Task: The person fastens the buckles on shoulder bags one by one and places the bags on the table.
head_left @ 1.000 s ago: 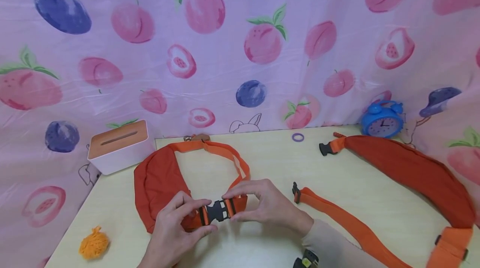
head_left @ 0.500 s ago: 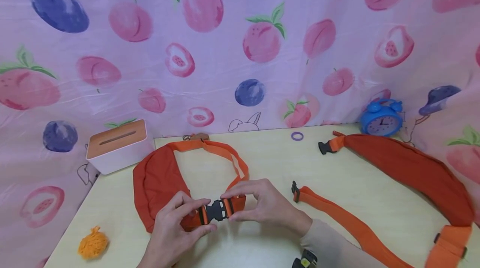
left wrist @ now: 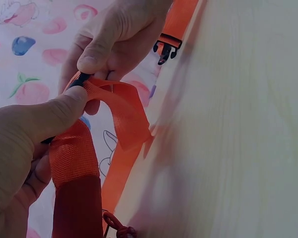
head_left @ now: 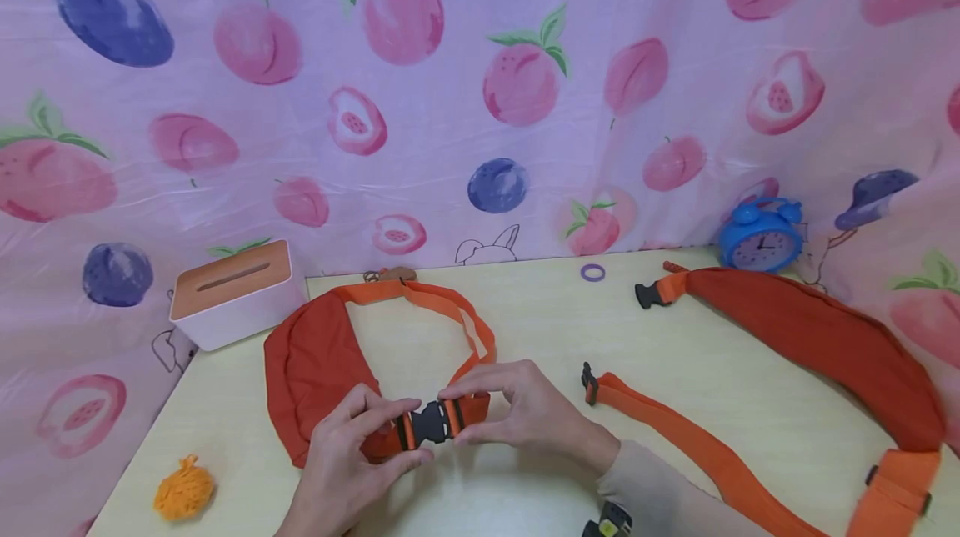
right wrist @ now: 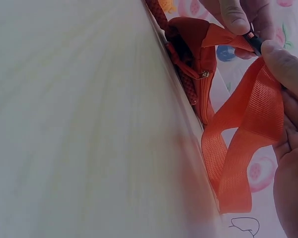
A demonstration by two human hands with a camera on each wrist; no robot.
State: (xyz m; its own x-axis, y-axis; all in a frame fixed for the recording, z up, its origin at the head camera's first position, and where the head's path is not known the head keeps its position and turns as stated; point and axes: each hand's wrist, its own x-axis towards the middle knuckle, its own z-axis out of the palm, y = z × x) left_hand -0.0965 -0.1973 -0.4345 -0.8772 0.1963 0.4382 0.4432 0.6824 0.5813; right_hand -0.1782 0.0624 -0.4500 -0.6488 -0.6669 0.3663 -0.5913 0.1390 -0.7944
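A black side-release buckle (head_left: pixel 430 423) sits in front of the red waist bag (head_left: pixel 311 374), its two halves fitted together. My left hand (head_left: pixel 348 455) pinches the buckle's left end between thumb and fingers. From the other side, my right hand (head_left: pixel 525 414) pinches its right end, where the orange strap (head_left: pixel 476 409) is threaded. Both hands hold the buckle a little above the table. In the left wrist view, the left thumb lies on the dark plastic (left wrist: pixel 75 93). The right wrist view shows the bag's zipper (right wrist: pixel 205 74) and the strap hanging in a loop.
On the right lie a second red waist bag (head_left: pixel 810 345) with an open buckle end (head_left: pixel 652 295) and a loose orange strap (head_left: pixel 675 437). A blue alarm clock (head_left: pixel 761 238), purple ring (head_left: pixel 592 272), tissue box (head_left: pixel 236 295) and yellow yarn ball (head_left: pixel 183 491) stand around.
The right hand has moved slightly left, and the buckle's halves have slid closer together, closing the pale gaps between them. Both hands keep their grip. The whole view has shifted slightly.
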